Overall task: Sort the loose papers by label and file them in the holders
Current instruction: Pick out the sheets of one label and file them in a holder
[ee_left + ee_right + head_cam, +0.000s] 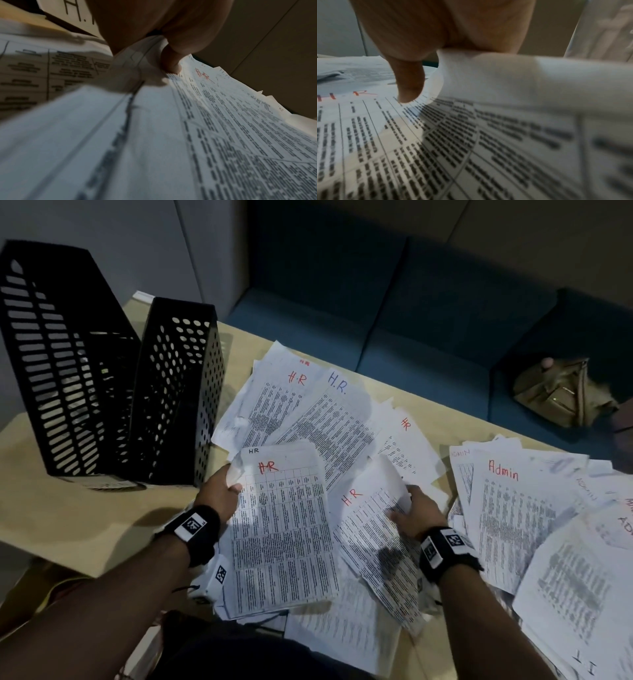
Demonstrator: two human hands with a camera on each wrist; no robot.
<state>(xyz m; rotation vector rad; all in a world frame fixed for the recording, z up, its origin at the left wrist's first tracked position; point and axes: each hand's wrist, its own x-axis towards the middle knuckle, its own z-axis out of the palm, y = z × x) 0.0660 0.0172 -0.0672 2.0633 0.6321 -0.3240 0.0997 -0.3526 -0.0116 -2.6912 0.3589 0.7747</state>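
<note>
A: Why the two separate holds?

B: The left hand pinches the HR stack at its top corner, thumb on top — likely to keep gathered sheets squared. The right hand has its grip curled round the edge of another HR sheet, lifting it off the counter.

A: And the rest?

B: More HR papers fan out beyond; the Admin pile lies apart on the right — sorted by label. Both black holders stand at the left, seemingly unfilled.
</note>
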